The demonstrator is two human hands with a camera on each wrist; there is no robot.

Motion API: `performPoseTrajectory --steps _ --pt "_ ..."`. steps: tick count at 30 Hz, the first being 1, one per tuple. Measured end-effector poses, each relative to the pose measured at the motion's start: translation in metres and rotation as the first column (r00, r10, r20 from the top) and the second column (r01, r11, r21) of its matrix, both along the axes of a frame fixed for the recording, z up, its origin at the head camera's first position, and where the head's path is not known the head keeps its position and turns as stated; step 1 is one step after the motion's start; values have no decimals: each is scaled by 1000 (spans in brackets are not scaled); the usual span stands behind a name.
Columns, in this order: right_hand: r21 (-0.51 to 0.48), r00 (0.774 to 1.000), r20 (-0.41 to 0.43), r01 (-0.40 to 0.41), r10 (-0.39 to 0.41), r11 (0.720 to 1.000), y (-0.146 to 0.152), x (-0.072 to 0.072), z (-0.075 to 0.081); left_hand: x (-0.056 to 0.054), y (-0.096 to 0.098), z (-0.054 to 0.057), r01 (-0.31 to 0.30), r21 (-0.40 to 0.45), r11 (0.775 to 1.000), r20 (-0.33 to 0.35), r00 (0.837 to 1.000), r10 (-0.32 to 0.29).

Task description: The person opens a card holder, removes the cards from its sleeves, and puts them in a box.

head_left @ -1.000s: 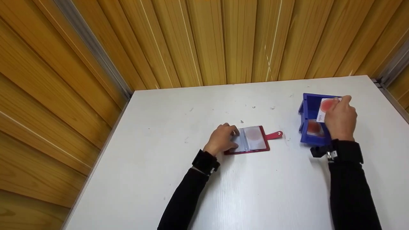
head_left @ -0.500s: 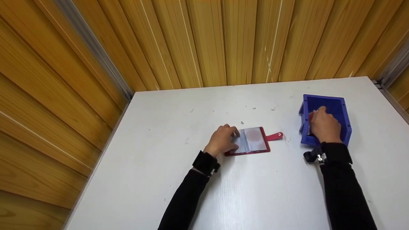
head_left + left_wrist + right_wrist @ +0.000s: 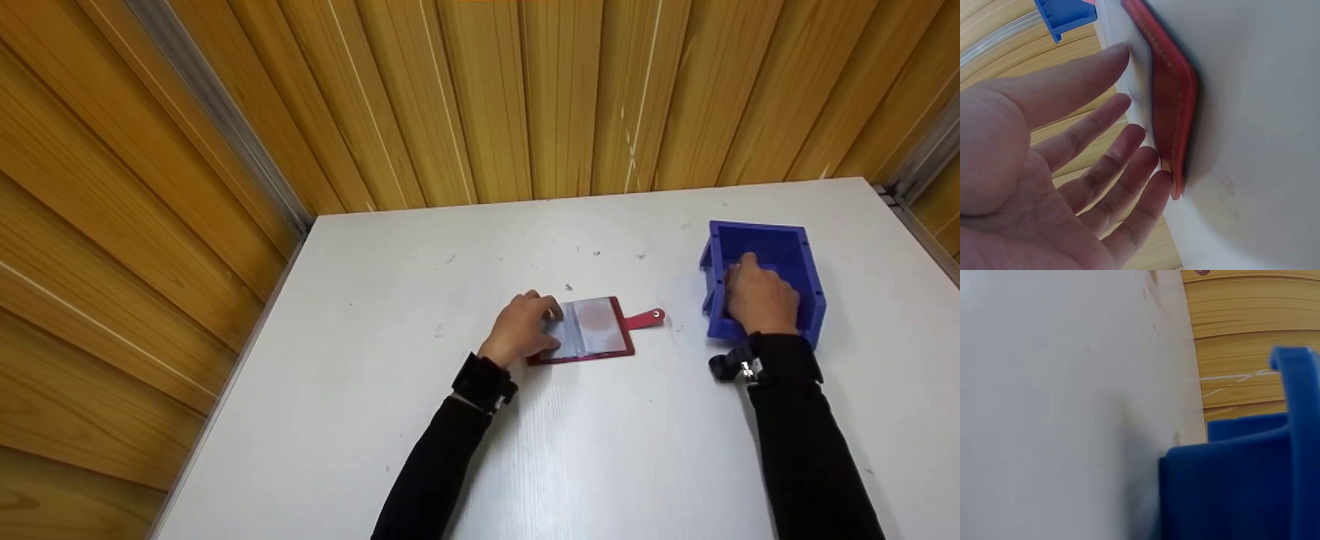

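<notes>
A small red card holder (image 3: 616,324) lies spread on the white table, with clear plastic sleeves (image 3: 600,322) and a strap (image 3: 643,319) pointing right. My left hand (image 3: 521,326) rests its fingertips on the left sleeve. In the left wrist view, fairly straight, spread fingers (image 3: 1129,185) touch the pages just inside the red stitched cover (image 3: 1182,112). My right hand (image 3: 761,296) is down inside the blue plastic bin (image 3: 816,300), against its left side. Its fingertips are hidden there, and I cannot tell whether they hold a card. The right wrist view shows the bin's outer wall (image 3: 1224,489).
The white table (image 3: 337,412) reaches back to a wood-patterned panel wall (image 3: 487,105). A similar wall (image 3: 97,247) runs along the left side. Small scuff marks (image 3: 596,253) dot the tabletop behind the card holder.
My right hand has moved left and down into the bin. The white card with a red circle it held above the bin is now out of sight. My left hand stays put.
</notes>
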State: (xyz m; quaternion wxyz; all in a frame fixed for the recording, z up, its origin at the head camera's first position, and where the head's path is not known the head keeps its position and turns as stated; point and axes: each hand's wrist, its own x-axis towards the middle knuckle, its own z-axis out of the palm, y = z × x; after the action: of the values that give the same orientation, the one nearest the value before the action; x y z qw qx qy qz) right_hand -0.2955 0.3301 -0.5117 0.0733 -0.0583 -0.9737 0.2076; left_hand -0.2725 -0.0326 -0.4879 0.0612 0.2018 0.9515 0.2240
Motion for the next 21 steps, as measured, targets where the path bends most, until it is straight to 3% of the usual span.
performPoseTrajectory --steps 9,21 --pt "12 989 -130 69 -67 998 -6 2 0 -2 1 -1 7 -14 1000 -11 1000 -7" --pt "-14 985 -159 68 -69 998 -4 3 0 -1 1 -3 4 -1 1000 -7 1000 -4"
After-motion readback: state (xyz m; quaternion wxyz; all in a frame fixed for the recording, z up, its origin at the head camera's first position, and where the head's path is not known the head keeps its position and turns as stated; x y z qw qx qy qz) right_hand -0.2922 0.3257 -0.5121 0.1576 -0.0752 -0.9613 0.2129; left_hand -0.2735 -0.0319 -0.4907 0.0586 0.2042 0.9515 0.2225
